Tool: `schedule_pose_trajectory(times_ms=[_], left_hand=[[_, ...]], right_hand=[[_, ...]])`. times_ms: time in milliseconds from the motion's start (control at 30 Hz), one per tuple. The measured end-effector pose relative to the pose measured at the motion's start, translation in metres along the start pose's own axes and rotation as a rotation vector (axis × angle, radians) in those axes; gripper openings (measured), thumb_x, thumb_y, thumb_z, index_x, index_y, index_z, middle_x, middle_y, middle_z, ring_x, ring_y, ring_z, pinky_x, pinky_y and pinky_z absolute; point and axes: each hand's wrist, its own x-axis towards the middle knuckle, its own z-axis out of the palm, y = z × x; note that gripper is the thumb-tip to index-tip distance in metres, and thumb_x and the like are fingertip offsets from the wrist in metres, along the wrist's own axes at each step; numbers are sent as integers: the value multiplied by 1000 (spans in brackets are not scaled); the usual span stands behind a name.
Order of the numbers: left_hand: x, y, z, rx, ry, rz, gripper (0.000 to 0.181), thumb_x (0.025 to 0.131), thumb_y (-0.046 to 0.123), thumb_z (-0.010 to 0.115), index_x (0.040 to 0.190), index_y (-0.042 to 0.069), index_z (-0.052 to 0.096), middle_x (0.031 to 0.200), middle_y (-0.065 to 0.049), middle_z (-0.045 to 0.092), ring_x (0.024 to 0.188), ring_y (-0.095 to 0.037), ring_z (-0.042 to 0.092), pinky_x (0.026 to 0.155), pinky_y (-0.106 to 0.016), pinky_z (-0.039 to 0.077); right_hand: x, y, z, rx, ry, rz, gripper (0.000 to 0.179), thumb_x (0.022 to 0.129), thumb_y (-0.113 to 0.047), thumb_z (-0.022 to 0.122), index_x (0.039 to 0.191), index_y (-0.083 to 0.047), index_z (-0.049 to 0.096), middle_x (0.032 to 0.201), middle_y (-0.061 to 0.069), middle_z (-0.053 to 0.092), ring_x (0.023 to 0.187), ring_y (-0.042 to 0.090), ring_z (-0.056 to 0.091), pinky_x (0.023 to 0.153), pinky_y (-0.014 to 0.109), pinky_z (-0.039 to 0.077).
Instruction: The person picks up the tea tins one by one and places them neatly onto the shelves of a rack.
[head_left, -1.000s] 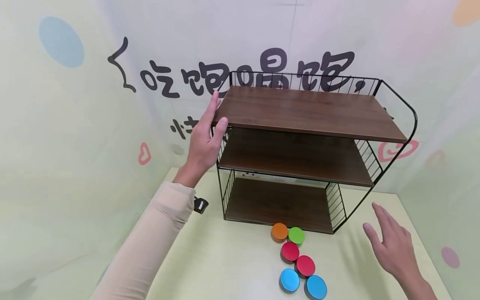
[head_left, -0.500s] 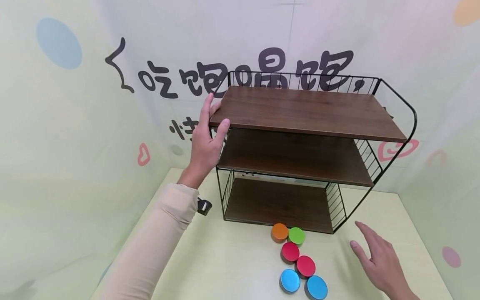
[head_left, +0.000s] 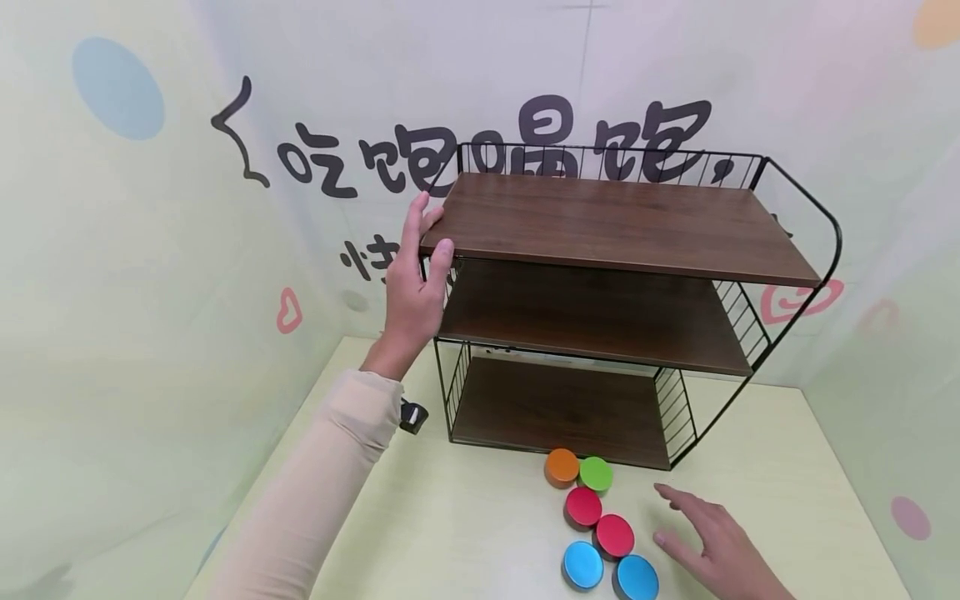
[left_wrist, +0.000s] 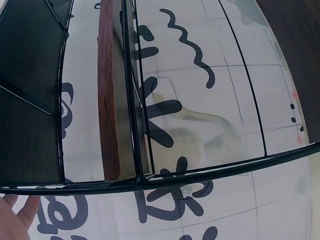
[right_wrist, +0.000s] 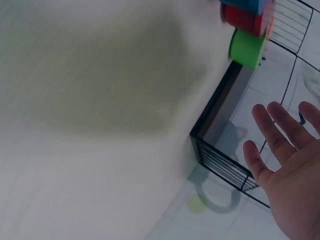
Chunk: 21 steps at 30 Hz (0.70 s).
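Observation:
A three-tier shelf rack (head_left: 600, 312) with dark wooden boards and a black wire frame stands against the back wall. My left hand (head_left: 412, 292) grips its upper left corner, thumb at the front edge of the top board and fingers along the side frame. Two of its fingers (left_wrist: 30, 207) show beside the black frame bar in the left wrist view. My right hand (head_left: 712, 542) is over the table, fingers spread, holding nothing. To its left lie short round tins: orange (head_left: 562, 467), green (head_left: 596, 474), two red (head_left: 583, 507) and two blue (head_left: 582, 565).
The pale table (head_left: 450, 525) is bounded by a printed back wall (head_left: 337, 75) and side walls. A small black object (head_left: 413, 416) shows behind the left sleeve. The rack's wire side panels (head_left: 677, 408) stand close right of the boards.
My left hand has come right and closed in on the rack's upper left corner. My right hand has moved left and toward me, closer to the tins.

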Motion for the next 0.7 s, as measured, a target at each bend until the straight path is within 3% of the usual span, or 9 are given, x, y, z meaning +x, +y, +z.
schedule_pose_trajectory(times_ms=[200, 400, 567, 700], left_hand=[[-1, -1, 2, -24, 20, 34, 54, 102, 15, 52, 153, 8, 36, 140, -13, 57, 132, -22, 48, 101, -38, 34], [0, -1, 1, -19, 10, -6, 55, 101, 15, 52, 154, 13, 36, 141, -7, 57, 133, -14, 47, 101, -35, 34], [0, 0, 2, -16, 23, 1, 54, 101, 13, 51, 152, 8, 37, 140, -12, 57, 130, -19, 50, 100, -35, 35], [-1, 11, 0, -27, 30, 12, 52, 101, 8, 51, 150, -1, 37, 138, -20, 56, 130, -28, 50, 101, -36, 35]], right_hand=[[-1, -6, 9, 37, -192, 55, 72, 81, -60, 72, 135, -14, 60, 125, 4, 65, 101, 21, 60, 82, 52, 51], [-4, -12, 15, 105, -327, 59, 70, 77, -59, 76, 130, -16, 63, 125, 6, 63, 107, 28, 57, 81, 59, 52], [-7, -15, 20, 83, -360, -26, 65, 80, -60, 73, 126, -15, 66, 121, 3, 63, 105, 25, 57, 79, 52, 53], [-9, -15, 23, 18, -343, -59, 67, 80, -65, 69, 125, -14, 67, 117, 0, 64, 103, 21, 57, 75, 45, 54]])
